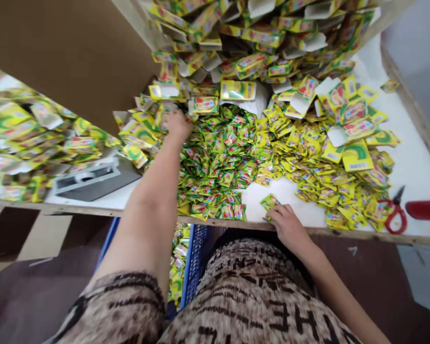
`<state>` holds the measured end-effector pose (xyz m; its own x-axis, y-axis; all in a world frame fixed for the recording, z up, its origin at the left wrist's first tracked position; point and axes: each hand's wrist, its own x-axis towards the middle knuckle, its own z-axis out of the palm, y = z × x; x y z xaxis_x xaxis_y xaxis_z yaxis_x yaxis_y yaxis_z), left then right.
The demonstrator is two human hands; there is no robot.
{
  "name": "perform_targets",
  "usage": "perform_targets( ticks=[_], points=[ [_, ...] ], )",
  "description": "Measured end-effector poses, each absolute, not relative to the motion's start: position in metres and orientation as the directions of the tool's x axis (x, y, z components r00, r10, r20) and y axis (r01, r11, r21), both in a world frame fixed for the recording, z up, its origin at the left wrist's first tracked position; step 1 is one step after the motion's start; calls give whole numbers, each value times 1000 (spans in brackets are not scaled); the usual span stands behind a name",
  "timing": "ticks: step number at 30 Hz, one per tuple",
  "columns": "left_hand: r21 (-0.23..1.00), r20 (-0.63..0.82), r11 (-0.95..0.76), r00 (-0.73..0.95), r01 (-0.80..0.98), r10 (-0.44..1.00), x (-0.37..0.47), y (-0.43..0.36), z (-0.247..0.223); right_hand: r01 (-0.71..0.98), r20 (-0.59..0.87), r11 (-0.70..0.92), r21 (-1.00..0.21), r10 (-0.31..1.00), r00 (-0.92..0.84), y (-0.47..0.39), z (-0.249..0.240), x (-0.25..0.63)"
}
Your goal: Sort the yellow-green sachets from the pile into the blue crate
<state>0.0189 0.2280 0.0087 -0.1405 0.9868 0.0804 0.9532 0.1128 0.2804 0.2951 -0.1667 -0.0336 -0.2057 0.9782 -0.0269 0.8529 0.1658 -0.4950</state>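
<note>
My left hand [178, 125] reaches far across the table to a pile of small yellow cartons [143, 129], left of the heaped green sachets [218, 157]. Its fingertips touch a carton there; blur hides whether they grip it. Close to the table's front edge, my right hand [289, 224] is closed on a small green sachet [270, 202], pinched between thumb and fingers above the bare white tabletop [284, 188]. Yellow sachets [318, 167] spread to the right of that hand.
Many open-ended cartons [254, 36] rise in a large stack at the back. A brown cardboard panel [68, 57] stands at left, near a grey metal-framed piece [93, 179]. Red-handled scissors [396, 215] lie at the right edge. Below the table, a blue crate [196, 258] holds packets.
</note>
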Motion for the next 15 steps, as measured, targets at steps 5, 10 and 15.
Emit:
perform_targets(
  ticks=[5, 10, 15],
  points=[
    [323, 193, 129, -198, 938, 961, -2, 206, 21, 945, -118, 42, -324, 989, -84, -170, -49, 288],
    [625, 196, -72, -66, 777, 978, 28, 95, 46, 731, -4, -90, -676, 993, 118, -154, -52, 300],
    [647, -104, -280, 447, 709, 889, 126, -46, 0, 448, 252, 1, -894, 828, 501, -119, -15, 295]
  ],
)
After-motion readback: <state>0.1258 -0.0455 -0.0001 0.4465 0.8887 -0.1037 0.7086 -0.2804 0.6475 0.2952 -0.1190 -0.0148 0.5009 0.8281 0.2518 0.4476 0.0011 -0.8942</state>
